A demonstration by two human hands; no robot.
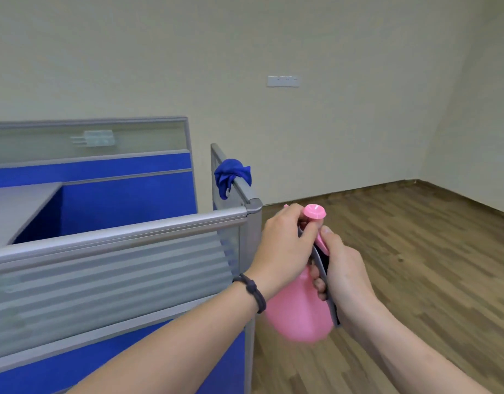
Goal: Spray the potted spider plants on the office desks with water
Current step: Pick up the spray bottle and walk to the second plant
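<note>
A blue partition (125, 200) stood at left, a cloth (230, 174) draped over it. Beside its corner, the pink bottle (296, 308) hung above the floor (415, 265): right hand (344, 268) clasped its handle, left hand (284, 245) pinched its top.

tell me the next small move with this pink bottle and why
Probably finish working the pump top: the left hand is at the head of the pink spray bottle while the right hand grips its handle. No plant is in view, so then turn toward the desk to find one.
</note>
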